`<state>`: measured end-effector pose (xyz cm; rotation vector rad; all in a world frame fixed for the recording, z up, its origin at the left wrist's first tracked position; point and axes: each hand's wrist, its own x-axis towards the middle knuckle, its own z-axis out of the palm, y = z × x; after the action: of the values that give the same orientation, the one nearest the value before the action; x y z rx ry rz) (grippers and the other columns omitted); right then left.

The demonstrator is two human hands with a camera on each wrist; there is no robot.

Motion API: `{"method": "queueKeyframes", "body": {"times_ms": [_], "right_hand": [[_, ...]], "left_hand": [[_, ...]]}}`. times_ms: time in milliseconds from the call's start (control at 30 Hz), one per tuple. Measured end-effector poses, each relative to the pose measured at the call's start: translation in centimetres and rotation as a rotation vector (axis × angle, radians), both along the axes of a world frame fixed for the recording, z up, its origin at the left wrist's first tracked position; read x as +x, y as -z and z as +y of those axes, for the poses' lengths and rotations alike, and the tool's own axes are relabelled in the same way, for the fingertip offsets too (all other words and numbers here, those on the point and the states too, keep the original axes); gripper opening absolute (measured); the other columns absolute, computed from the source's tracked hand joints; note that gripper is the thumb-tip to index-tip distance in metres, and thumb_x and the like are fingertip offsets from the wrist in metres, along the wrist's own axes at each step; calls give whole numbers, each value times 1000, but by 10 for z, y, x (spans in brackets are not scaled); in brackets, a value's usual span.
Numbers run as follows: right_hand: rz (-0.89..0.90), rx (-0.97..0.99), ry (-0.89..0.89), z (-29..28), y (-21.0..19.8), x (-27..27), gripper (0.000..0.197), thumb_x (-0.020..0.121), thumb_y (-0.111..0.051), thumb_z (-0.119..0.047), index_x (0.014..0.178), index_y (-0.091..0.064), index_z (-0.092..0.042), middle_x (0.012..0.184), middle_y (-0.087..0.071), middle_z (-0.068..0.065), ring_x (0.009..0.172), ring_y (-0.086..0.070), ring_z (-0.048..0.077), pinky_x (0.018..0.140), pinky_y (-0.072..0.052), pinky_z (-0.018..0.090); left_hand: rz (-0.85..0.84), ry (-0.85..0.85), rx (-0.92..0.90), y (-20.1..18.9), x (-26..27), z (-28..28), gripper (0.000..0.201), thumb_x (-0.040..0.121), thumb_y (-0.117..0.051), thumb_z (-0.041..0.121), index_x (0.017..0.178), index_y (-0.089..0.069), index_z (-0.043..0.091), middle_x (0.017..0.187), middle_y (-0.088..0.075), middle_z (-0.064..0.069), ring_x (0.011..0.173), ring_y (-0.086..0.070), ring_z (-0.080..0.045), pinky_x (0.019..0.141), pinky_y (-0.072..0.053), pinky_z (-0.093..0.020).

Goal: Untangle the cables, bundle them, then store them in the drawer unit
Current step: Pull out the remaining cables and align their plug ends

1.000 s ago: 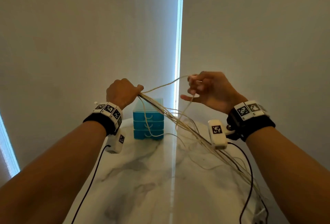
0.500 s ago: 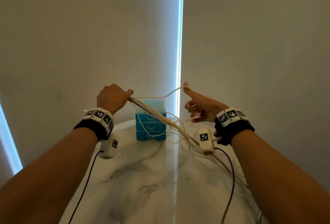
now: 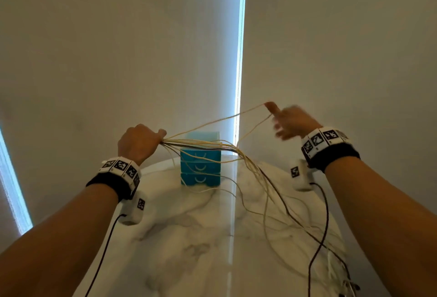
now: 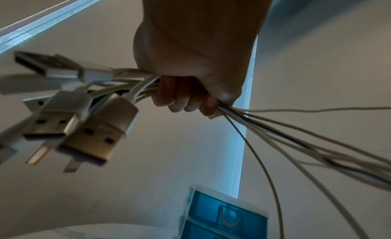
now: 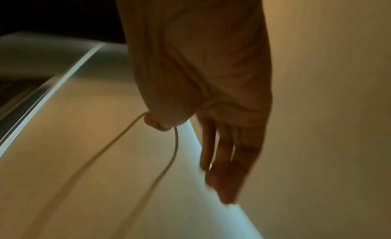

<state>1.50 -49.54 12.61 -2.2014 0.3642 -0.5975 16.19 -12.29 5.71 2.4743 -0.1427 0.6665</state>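
My left hand (image 3: 139,143) is a fist gripping a bundle of several pale cables (image 3: 201,142) above the table. In the left wrist view the left hand (image 4: 190,95) shows the USB plugs (image 4: 69,122) sticking out to one side and the cords fanning out on the other. My right hand (image 3: 288,121), blurred, is raised higher at the right. One cable loop (image 3: 248,113) is caught at its thumb and forefinger. In the right wrist view this loop (image 5: 169,159) hangs from the thumb tip and the other fingers (image 5: 222,167) are straight. The blue three-drawer unit (image 3: 201,166) (image 4: 226,216) stands behind, drawers closed.
The white marble table (image 3: 189,237) carries the trailing cable ends (image 3: 272,197), which run to its right front edge. Black leads (image 3: 319,225) hang from both wrist cameras. Pale blinds with a bright gap (image 3: 240,60) stand close behind the table.
My right hand has swung up and to the right, drawing one cable loop out of the bundle. The left hand keeps its grip and has barely moved.
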Motion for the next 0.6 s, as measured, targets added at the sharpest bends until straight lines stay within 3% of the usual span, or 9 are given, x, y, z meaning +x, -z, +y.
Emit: {"method": "queueKeyframes", "body": {"times_ms": [100,167,233,267,333,400,500,533,600], "right_hand": [[251,660,-423,26,27,1,103,91,-20,-89,103,-70,0,92,-76,19,97,-77,39,92,-61,54],[180,915,-495,44,28,4,91,97,-13,-82,91,-62,-5,65,-56,10,67,-67,27,82,-62,49],[82,1017,-519,55,13,5,81,104,-13,-73,89,-58,-8,55,-40,1,53,-46,18,76,-61,41],[50,1023,-521,56,2,4,79,106,-14,-70,91,-61,-8,54,-39,0,53,-44,17,74,-62,38],[-9,964,-496,57,-18,2,77,108,-18,-66,98,-66,-7,63,-57,4,63,-63,20,76,-63,38],[-126,981,-482,61,-34,2,70,108,-26,-64,104,-64,-6,79,-69,10,77,-76,25,79,-64,43],[-193,1203,-575,66,-48,-2,54,108,-43,-57,113,-55,-5,84,-57,11,69,-70,22,72,-65,42],[-120,1118,-606,66,-52,-5,49,109,-45,-55,111,-55,-7,84,-54,8,65,-61,15,61,-61,32],[68,613,-544,63,-59,-14,42,110,-47,-50,99,-62,-12,82,-51,2,57,-43,10,45,-39,21]], "left_hand": [[-3,26,-22,-2,-2,-7,55,91,-57,56,68,-66,8,74,-67,-15,68,-63,-33,67,-51,-37],[23,32,-24,1,-3,-8,56,90,-56,57,67,-65,8,73,-68,-14,67,-64,-33,65,-50,-36],[55,10,-6,5,-4,-2,57,87,-51,62,68,-65,9,74,-67,-14,66,-63,-32,65,-49,-35],[60,1,17,8,-1,3,59,83,-45,64,69,-65,10,75,-66,-13,66,-61,-31,65,-48,-35],[61,-2,85,12,2,9,63,79,-34,66,74,-64,10,74,-63,-12,64,-58,-28,63,-45,-33],[50,0,91,9,0,8,59,86,-37,62,75,-64,11,73,-62,-11,63,-58,-28,62,-46,-32],[39,5,45,4,-6,5,57,89,-45,59,71,-64,8,69,-64,-12,62,-61,-30,61,-47,-32],[33,1,22,3,-6,5,56,90,-49,58,69,-64,8,70,-65,-12,63,-63,-31,63,-49,-33],[35,-12,-2,3,-3,9,54,92,-54,56,68,-66,9,72,-68,-13,65,-64,-32,66,-52,-35]]}}
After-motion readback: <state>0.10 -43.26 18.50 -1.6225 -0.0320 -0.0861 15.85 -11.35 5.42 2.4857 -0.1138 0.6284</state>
